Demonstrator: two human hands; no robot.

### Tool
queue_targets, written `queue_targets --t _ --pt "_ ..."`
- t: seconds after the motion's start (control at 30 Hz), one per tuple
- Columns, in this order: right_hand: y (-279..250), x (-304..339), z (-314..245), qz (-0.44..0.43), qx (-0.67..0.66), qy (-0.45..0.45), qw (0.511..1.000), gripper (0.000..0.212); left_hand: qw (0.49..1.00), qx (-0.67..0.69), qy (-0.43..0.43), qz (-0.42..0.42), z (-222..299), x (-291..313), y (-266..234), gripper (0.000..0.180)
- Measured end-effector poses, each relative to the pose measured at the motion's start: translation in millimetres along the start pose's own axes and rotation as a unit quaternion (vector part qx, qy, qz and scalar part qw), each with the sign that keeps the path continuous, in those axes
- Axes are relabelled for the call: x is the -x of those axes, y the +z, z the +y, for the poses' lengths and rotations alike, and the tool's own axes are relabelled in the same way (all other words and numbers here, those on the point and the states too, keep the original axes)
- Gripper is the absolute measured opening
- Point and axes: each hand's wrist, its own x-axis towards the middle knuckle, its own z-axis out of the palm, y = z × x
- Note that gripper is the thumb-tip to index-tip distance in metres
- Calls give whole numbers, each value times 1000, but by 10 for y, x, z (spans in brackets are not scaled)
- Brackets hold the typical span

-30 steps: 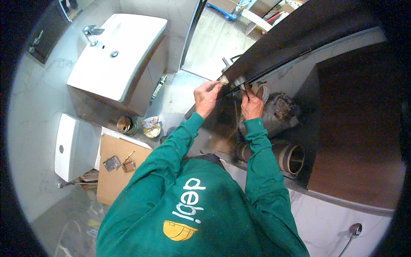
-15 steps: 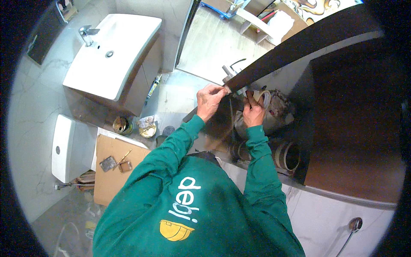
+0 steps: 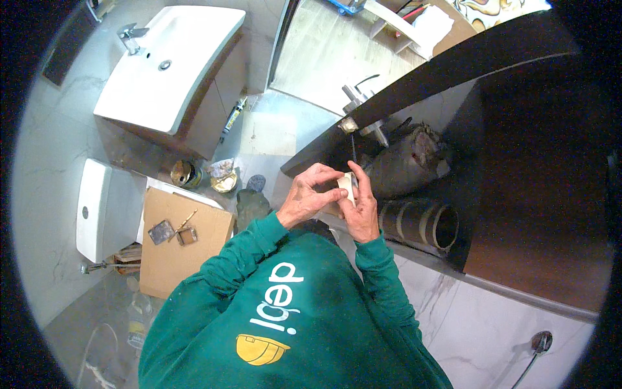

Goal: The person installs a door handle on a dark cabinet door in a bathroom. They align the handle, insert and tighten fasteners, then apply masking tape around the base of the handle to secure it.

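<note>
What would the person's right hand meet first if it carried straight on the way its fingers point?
Probably the small pale piece that the right hand already touches with the left hand; beyond it, the dark panel's edge, though depth is unclear.

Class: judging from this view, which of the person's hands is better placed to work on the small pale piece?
Probably the left hand: its fingertips pinch the small pale piece from above, while the right hand cradles it from beside and below.

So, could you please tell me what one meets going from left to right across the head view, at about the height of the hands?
Toilet cistern → cardboard sheet → left hand → small pale piece → right hand → ribbed pipe.
</note>
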Motion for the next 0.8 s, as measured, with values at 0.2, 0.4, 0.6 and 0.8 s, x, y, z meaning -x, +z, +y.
queue_targets --t 0.2,0.4,0.6,0.8 --pt "-48 61 -7 -51 61 21 997 54 991 88 -100 1 -24 63 63 14" --pt "-34 109 -43 -50 -39 137 989 34 993 -36 24 109 -28 191 155 10" --pt "32 24 34 -28 125 62 990 21 987 4 -2 161 -43 163 114 17" --pt "134 -22 28 -124 232 37 964 21 997 -55 50 -12 -205 96 -290 17"
